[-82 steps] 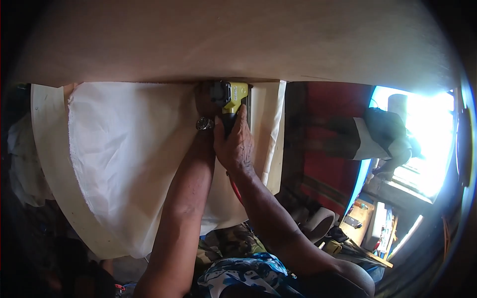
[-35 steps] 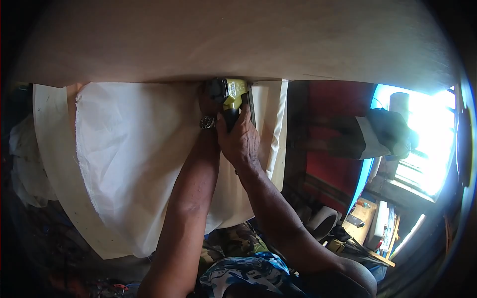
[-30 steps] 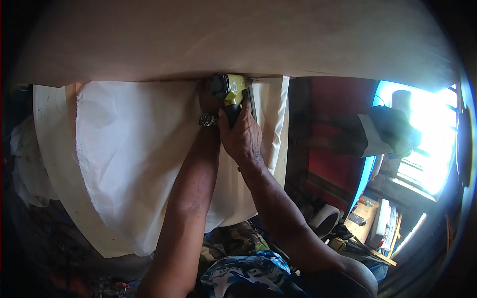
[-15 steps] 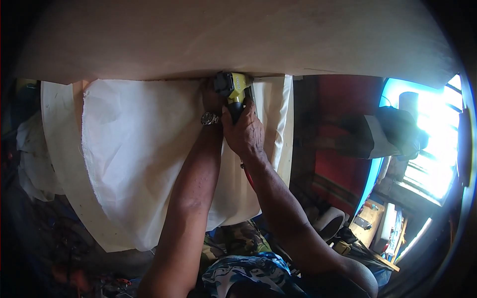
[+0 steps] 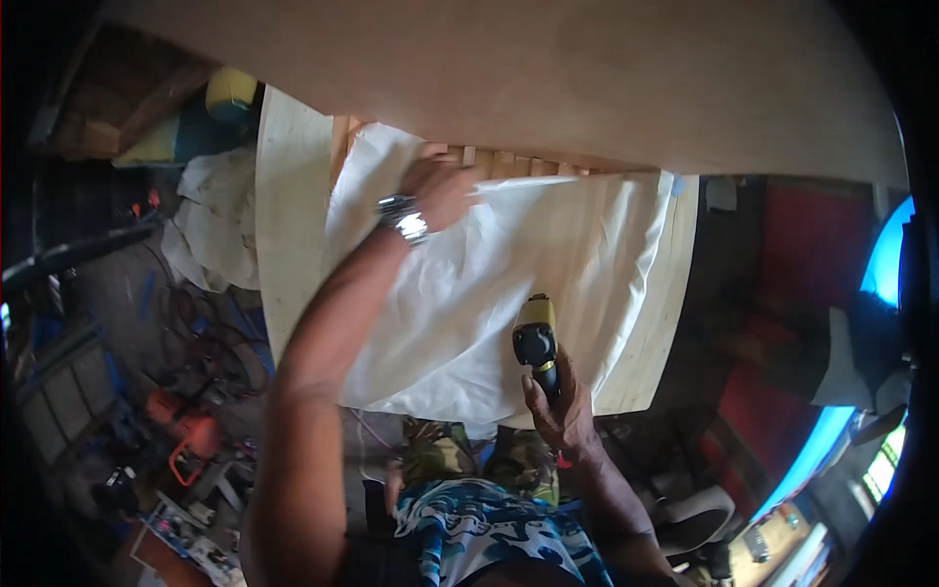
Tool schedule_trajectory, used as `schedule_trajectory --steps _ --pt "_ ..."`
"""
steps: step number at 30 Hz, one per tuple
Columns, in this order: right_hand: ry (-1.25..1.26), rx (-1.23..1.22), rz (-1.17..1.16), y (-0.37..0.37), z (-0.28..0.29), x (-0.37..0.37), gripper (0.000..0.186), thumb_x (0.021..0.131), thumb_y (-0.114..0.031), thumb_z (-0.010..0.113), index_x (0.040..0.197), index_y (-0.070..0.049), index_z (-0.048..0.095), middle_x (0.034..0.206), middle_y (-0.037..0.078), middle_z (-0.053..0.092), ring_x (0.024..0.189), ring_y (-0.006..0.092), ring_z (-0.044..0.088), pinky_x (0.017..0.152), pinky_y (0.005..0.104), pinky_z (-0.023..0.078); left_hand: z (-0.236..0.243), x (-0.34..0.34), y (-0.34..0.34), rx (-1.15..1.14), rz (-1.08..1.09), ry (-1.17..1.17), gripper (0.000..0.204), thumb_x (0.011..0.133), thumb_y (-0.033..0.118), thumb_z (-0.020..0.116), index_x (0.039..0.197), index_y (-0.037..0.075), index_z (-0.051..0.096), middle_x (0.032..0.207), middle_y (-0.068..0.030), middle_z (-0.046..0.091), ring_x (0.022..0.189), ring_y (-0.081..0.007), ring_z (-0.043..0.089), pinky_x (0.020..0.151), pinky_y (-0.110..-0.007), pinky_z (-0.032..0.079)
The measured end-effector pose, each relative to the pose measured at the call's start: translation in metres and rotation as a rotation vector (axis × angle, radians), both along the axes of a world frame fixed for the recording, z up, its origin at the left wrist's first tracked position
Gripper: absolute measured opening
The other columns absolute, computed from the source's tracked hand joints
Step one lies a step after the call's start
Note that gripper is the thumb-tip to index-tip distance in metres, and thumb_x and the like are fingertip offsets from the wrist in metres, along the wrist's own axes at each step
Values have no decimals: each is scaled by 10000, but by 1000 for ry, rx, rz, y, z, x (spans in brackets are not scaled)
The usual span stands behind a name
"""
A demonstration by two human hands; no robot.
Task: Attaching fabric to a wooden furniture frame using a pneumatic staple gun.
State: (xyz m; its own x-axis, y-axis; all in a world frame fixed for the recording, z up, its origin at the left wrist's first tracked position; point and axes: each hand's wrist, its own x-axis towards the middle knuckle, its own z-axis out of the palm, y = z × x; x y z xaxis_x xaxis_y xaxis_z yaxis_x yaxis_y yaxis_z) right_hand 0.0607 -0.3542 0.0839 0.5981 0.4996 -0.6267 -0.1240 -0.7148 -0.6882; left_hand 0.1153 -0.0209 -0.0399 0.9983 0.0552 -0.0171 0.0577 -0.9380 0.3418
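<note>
My right hand (image 5: 565,416) is wrapped round the dark handle of a yellow and black air stapler (image 5: 536,331), held above the near part of a white cloth (image 5: 440,323). The cloth lies wrinkled over a pale wooden frame. Farther off, my left hand (image 5: 437,191), with a metal watch (image 5: 402,219) at its wrist, is at the cloth's far edge. Its fingers are smeared by motion, so whether they grip the cloth cannot be told. Beyond that edge, a row of wooden slats (image 5: 509,164) shows.
A large pale brown panel (image 5: 587,78) overhangs the far side. Light boards (image 5: 290,215) flank the cloth. Crumpled white material (image 5: 210,220) hangs at the left, above a cluttered floor with an orange tool (image 5: 186,426). A red surface (image 5: 817,240) stands at the right.
My right hand has drawn the stapler back toward me from the panel's edge. My left hand is now apart from it, and the cloth's far edge has come away, baring the slats. The view has shifted left.
</note>
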Motion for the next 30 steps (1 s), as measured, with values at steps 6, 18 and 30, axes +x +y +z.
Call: schedule_trajectory --steps 6,18,30 --pt "68 70 56 -19 -18 -4 703 909 -329 656 1439 32 368 975 252 661 888 316 677 795 383 530 135 -82 66 -60 131 158 253 791 284 760 887 63 681 758 -147 673 783 -345 638 875 -432 437" --pt "131 101 32 30 -20 32 679 933 -420 600 1424 11 413 1054 273 650 1015 355 657 890 417 491 77 -93 146 -465 820 -213 344 938 323 666 1023 -9 638 794 -74 607 745 -145 510 672 -309 432" --pt "422 252 -101 22 -27 45 627 941 -491 512 1266 46 497 805 91 614 714 156 608 636 310 495 77 -114 148 -699 643 -348 161 945 25 554 1069 37 655 1054 -19 651 965 -111 561 890 -255 432"
